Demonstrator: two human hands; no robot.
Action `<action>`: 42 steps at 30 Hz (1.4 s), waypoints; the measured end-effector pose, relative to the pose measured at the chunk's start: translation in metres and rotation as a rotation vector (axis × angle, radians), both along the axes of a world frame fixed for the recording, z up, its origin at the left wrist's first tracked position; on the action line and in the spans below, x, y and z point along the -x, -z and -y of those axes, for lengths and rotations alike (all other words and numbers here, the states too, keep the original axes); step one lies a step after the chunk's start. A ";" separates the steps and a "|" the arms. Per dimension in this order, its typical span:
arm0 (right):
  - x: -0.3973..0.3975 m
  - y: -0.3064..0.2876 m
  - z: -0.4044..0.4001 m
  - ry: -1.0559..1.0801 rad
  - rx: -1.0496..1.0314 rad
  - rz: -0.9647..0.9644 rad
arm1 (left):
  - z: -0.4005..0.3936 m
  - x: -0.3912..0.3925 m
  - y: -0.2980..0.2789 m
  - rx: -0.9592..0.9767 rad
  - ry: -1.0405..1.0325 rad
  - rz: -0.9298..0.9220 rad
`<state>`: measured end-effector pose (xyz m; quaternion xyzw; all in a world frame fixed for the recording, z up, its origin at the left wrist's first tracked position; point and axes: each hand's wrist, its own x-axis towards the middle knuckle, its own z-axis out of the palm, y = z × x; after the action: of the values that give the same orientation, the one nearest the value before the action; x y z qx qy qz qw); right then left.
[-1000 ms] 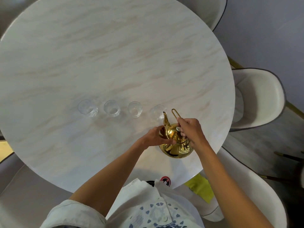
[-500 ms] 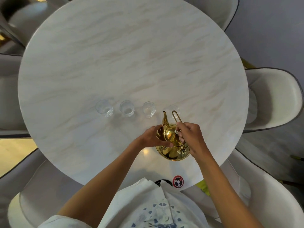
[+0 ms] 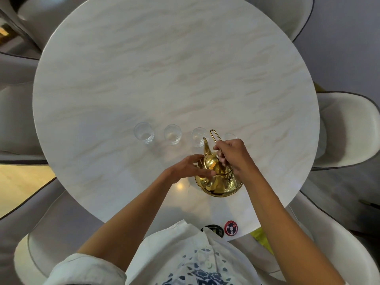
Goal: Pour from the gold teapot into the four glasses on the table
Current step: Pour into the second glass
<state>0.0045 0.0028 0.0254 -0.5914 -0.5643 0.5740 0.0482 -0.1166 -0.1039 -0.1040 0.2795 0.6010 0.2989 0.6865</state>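
The gold teapot point(image 3: 218, 183) is at the near right of the round marble table point(image 3: 164, 68). My right hand point(image 3: 235, 155) grips its thin wire handle point(image 3: 213, 134), which stands up over the pot. My left hand point(image 3: 188, 168) holds the pot's left side and lid with the fingers spread. The spout points away from me, toward the third glass point(image 3: 198, 136). Four clear glasses stand in a row beyond the pot: the leftmost glass point(image 3: 144, 133), the second glass point(image 3: 172, 134), the third, and the fourth glass point(image 3: 230, 136), which my right hand partly hides.
White shell chairs ring the table, one at the right point(image 3: 349, 130) and one at the near left point(image 3: 41, 233). A round red sticker point(image 3: 230, 228) and a black one point(image 3: 212, 230) lie at the table's near edge. A yellow-green object point(image 3: 261, 236) shows below that edge.
The view has shifted, so the table sits further right in the frame. The spout now lines up with the third glass instead of the fourth. Both hands stay on the teapot.
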 end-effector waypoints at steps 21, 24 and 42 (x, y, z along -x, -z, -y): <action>0.021 -0.001 -0.004 -0.051 0.043 0.084 | 0.002 0.002 0.008 0.002 0.029 0.082; 0.021 -0.002 -0.004 -0.059 0.038 0.088 | 0.003 0.002 0.009 -0.005 0.021 0.084; 0.023 -0.003 -0.006 -0.065 0.017 0.119 | 0.001 -0.001 0.010 0.000 0.017 0.106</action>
<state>-0.0188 0.0087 0.0287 -0.6062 -0.5801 0.5439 -0.0091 -0.1157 -0.1051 -0.1144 0.2684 0.5613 0.3076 0.7200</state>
